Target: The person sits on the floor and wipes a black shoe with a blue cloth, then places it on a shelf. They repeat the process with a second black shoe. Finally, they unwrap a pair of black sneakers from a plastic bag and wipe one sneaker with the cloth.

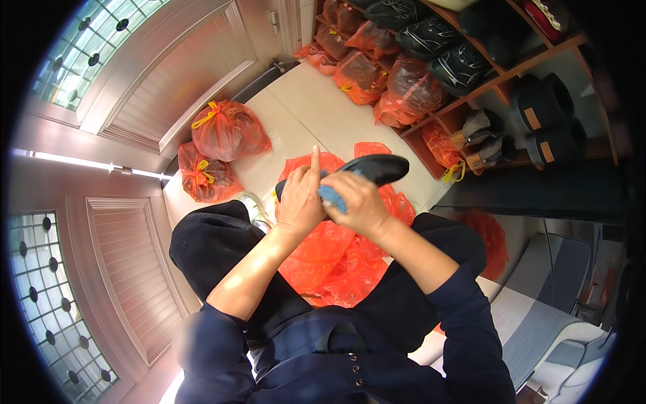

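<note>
A black shoe (379, 169) is held up over my lap, its rounded end pointing right. My left hand (303, 198) grips its near end, with the index finger stretched out. My right hand (356, 201) is closed around a light blue cloth or sponge (332, 198) against the middle of the shoe. Beneath both hands, red plastic bags (330, 257) lie spread between my knees. Part of the shoe is hidden behind the fingers.
Two tied red bags (229, 130) stand by the metal door (176, 76) at the left. A wooden shoe rack (509, 70) with shoes and red bags fills the upper right. A light shoe (254, 208) shows beside my left knee.
</note>
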A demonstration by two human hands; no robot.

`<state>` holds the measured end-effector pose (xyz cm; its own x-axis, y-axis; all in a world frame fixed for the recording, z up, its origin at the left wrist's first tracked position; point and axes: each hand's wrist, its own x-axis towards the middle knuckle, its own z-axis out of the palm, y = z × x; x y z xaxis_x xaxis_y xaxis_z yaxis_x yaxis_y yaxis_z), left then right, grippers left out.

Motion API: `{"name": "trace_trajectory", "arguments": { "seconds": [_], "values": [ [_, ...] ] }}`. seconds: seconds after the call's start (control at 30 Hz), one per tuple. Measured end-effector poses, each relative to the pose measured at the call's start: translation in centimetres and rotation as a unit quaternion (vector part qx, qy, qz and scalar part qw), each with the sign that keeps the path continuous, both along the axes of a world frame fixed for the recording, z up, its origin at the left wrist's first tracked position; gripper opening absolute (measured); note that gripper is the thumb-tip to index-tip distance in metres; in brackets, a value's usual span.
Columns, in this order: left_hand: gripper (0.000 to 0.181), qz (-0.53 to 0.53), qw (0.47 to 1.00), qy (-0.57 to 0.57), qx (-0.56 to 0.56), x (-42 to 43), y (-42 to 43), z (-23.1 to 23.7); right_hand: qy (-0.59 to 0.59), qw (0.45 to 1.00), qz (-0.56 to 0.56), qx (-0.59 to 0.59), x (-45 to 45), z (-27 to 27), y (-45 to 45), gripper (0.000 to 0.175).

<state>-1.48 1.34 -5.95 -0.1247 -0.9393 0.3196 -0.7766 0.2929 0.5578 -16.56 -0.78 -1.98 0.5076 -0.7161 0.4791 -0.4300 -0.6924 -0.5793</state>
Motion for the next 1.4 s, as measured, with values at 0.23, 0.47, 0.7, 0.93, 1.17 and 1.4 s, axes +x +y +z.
{"name": "trace_trajectory", "arguments": {
  "seconds": [0.23, 0.47, 0.7, 0.93, 1.17, 1.4],
  "values": [
    [0.096, 0.013, 0.999, 0.02, 0.04, 1.4, 0.1, 1.0, 0.069, 0.997, -0.008, -0.033, -1.6, -0.1, -2.0, 0.034],
    [0.092, 0.006, 0.997, -0.066, -0.048, 1.9, -0.2, 1.5, 0.048, 0.978, -0.202, -0.02, -5.3, -0.5, -4.5, 0.027],
    [0.085, -0.037, 0.995, -0.073, -0.062, 1.1, 0.1, 0.8, 0.072, 0.997, 0.014, 0.0, -0.8, -0.9, -2.0, 0.025],
    [0.086, 0.007, 0.992, -0.097, -0.083, 3.0, 0.0, 1.5, 0.212, 0.937, -0.273, 0.053, -8.3, -1.4, -5.7, 0.017],
    [0.09, 0.047, 0.993, 0.008, -0.11, 2.5, -1.0, 2.7, -0.095, 0.956, -0.268, -0.065, -4.6, 1.0, -5.4, 0.028],
    [0.077, 0.093, 0.976, -0.054, -0.192, 3.3, -1.7, 1.0, -0.037, 0.976, -0.163, -0.143, -3.1, 1.7, -4.6, 0.04]
  ]
}}
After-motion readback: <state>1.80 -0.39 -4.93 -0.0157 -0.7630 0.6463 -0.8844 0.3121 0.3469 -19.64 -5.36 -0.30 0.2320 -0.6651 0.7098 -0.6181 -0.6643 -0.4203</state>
